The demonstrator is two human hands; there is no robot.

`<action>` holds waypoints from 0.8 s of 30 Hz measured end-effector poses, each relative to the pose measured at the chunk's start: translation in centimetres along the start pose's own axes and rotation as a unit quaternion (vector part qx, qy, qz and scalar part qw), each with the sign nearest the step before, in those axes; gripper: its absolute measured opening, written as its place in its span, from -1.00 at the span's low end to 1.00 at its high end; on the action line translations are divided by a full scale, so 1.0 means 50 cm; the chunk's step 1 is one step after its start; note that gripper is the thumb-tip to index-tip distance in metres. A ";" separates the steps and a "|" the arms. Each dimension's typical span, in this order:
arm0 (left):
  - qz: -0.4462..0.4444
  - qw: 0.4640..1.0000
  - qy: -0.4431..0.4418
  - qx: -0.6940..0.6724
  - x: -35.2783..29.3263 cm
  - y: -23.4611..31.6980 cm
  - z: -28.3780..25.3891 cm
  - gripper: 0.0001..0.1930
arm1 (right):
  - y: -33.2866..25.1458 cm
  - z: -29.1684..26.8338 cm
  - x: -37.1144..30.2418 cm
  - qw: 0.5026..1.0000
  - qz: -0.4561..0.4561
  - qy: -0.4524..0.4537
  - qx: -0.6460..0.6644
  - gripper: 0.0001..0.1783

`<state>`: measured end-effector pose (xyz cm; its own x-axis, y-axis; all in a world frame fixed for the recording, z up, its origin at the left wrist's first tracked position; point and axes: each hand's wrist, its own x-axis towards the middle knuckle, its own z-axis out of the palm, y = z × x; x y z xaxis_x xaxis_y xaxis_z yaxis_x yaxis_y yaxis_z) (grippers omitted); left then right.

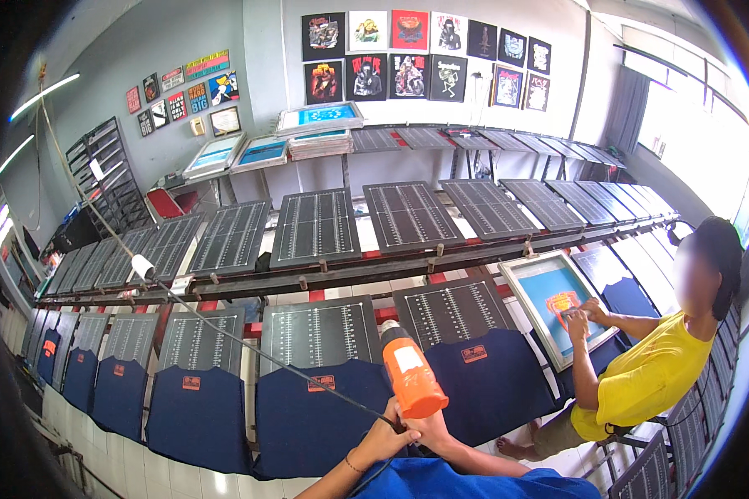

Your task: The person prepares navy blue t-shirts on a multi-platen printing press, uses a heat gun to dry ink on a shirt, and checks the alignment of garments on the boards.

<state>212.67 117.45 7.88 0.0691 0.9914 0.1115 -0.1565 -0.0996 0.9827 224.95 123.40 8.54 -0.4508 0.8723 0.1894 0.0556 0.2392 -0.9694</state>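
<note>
An orange heat gun (413, 378) with a silver nozzle and a white label points away from me, over the gap between two printing boards. My right hand (430, 430) is closed round its handle, which the body of the gun mostly hides. Pressed against it, my left hand (384, 438) is closed on the black power cord (283, 358) just below the gun. Beyond and beside the gun lie navy T-shirts (324, 416) on black boards (314, 328), each with a small orange print near the neck.
At right, a person in a yellow shirt (653, 378) works with both hands over a framed screen (549, 303). A white socket (143, 267) hangs at left on a cable. More black boards (316, 226) line the racks behind; stacked screens (318, 118) stand at the back.
</note>
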 end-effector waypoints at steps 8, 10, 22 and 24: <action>0.037 0.981 0.007 0.189 0.009 -0.016 -0.011 -0.11 | 0.010 0.030 -0.005 0.973 0.038 0.061 0.220 -0.42; 0.055 0.977 0.007 0.207 0.006 0.012 -0.002 -0.13 | 0.005 0.012 -0.021 0.997 -0.058 0.026 0.040 -0.47; 0.042 0.977 0.012 0.209 -0.008 0.077 0.015 -0.15 | -0.016 -0.008 -0.034 1.000 -0.024 -0.011 -0.003 -0.63; 0.033 0.987 0.060 0.147 -0.003 0.069 0.020 -0.18 | -0.017 0.007 -0.016 0.999 0.041 0.002 0.020 -0.65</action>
<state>213.11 116.87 11.40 -0.0515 0.9831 0.1755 0.1365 -0.1671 0.9764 224.94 122.37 9.16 -0.4426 0.8899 0.1106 0.0568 0.1509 -0.9869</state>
